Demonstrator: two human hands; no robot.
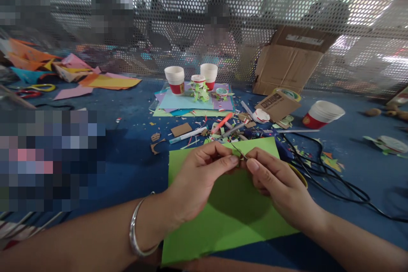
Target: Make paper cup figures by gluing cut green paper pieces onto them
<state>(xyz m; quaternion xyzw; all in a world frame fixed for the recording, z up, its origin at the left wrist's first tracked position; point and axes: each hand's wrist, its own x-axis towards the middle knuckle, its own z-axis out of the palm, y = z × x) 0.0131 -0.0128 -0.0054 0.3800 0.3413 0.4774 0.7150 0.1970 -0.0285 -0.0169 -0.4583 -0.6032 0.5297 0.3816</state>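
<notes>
A sheet of green paper (219,229) lies under both my hands. Just above its far part, my left hand (194,182) pinches a small green paper piece (236,152) between thumb and fingers; most of that piece is hidden. My right hand (280,178) is closed too, its thumb and forefinger on a thin dark stick (239,151) that slants up to the left across the green piece. Whether the stick is wire or a tool, I cannot tell. Fingertips of the two hands nearly meet. A silver bangle (134,229) circles my left wrist.
Paper cups (175,80) and small paper turtles (200,89) stand on coloured sheets (181,101). Markers (222,123) and scraps lie in front. At right are a cup stack (321,114), black cable (334,185) and cardboard box (290,61); scissors (35,89) lie left.
</notes>
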